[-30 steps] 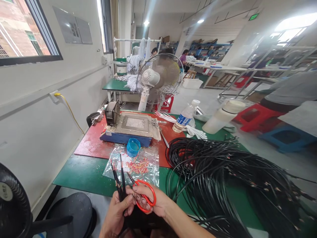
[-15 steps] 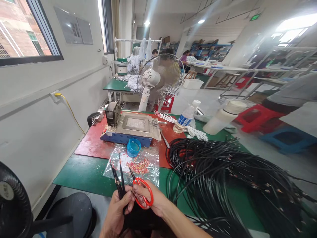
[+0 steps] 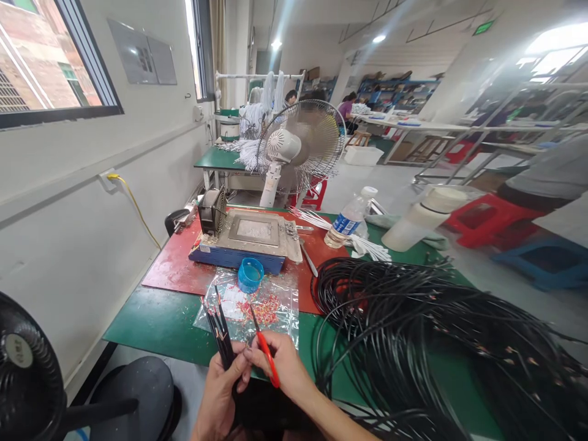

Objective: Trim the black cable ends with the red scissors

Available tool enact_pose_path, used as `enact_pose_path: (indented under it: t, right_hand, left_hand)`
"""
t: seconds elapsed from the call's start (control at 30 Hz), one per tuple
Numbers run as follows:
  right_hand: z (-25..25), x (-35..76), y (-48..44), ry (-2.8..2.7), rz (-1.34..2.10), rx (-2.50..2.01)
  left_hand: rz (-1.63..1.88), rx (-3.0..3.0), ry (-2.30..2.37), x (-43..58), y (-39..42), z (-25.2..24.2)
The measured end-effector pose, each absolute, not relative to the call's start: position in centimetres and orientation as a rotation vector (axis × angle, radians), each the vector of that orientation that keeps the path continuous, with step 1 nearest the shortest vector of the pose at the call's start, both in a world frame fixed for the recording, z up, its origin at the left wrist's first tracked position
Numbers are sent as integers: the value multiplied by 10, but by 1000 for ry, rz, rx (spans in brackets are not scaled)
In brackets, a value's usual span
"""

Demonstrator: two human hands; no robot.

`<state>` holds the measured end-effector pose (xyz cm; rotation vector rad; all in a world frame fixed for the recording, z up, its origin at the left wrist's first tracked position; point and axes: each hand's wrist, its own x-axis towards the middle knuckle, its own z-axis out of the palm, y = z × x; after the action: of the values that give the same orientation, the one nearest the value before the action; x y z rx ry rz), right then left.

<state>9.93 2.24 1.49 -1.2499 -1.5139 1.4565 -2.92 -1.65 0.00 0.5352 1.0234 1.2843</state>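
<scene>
1. Your left hand hangs just off the near edge of the table, fingers closed around a bunch of black wires whose tips stand up over that edge.
2. Your right hand is just beside it, fingers gripping red-handled scissors; the blades point up and away, near the wire tips.
3. Beyond both hands, a clear plastic bag lies flat near the near edge, with small red and white pieces scattered on it and a blue cap at its far side.
4. Bare green table shows toward the near left corner.
5. A big coil of black cable fills the table's right half up to the near edge, just beside your right forearm.
6. Near the far edge, a water bottle lies tilted.
</scene>
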Motion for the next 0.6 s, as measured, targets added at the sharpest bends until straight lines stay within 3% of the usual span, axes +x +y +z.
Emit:
enact_pose_path:
  t: [0.17, 0.43, 0.6]
  right_hand:
    - [17, 99, 24, -1554, 1350, -1249]
    - [13, 111, 17, -2085, 198, -795]
    - [17, 114, 19, -2326, -79, -502]
  left_hand:
    - [1304, 471, 998, -30, -17, 3]
    - [1245, -68, 713, -32, -15, 9]
    - [1163, -302, 543, -27, -14, 16]
